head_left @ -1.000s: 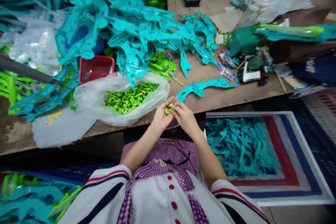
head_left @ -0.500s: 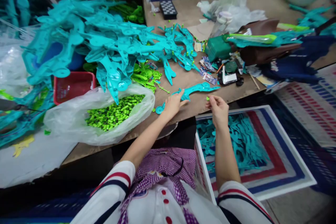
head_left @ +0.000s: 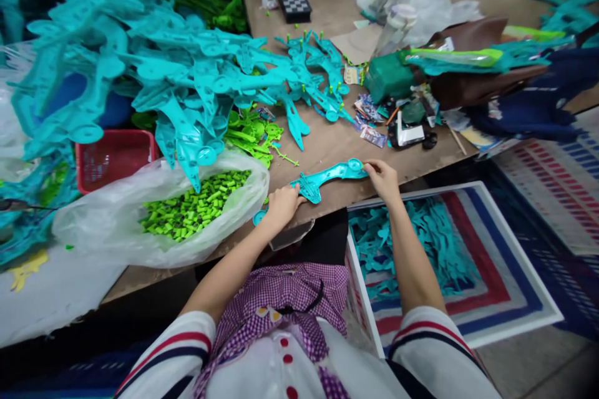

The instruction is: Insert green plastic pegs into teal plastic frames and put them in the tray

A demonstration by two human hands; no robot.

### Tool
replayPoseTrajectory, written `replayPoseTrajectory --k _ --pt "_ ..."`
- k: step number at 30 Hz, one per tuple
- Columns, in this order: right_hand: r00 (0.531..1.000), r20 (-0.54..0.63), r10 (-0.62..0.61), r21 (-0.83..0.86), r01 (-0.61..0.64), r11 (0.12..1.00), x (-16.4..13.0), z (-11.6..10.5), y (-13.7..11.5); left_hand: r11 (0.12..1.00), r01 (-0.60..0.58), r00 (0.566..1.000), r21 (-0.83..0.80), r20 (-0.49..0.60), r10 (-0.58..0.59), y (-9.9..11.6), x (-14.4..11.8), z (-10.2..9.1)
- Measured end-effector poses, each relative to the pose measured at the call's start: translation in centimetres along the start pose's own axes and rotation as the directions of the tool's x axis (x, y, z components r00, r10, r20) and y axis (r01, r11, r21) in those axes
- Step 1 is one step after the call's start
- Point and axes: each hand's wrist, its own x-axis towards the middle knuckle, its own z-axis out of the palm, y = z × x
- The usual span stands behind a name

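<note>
A long turquoise plastic part [head_left: 334, 176] lies near the front edge of the bench, a round disc at its right end. My left hand [head_left: 282, 207] is closed on its left portion, and the fingers cover some of it. At the disc end, my right hand [head_left: 384, 179] has its thumb and fingertips pinched together against the part. The small green plastic piece in that pinch is almost wholly hidden by the fingers. Left of my left hand, a clear plastic bag [head_left: 100, 224] lies open, with many small green pieces [head_left: 194, 206] inside.
A big heap of turquoise parts [head_left: 187, 68] covers the left and back of the bench. A red tray [head_left: 115, 159] stands beside the bag. Clutter with a green box [head_left: 387, 76] sits back right. Below right, a white-rimmed crate [head_left: 515, 262] holds turquoise parts.
The turquoise part has been turned, and its disc end now points right. My right hand has brought the green piece to that end. My left hand has shifted left and down, closing on the part.
</note>
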Motion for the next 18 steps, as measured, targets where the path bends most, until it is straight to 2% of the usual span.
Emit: replayPoseTrajectory --k 5,18 --pt "0.998 -0.055 -0.002 0.041 0.004 0.999 -0.7 0.2 0.7 1.0 -0.005 1.0 0.004 0.016 0.005 0.1 0.6 -0.3" --pt "0.994 0.08 -0.074 -0.086 0.08 0.993 -1.7 -0.8 0.6 1.0 -0.013 0.999 0.019 0.044 0.013 0.3 0.4 -0.9"
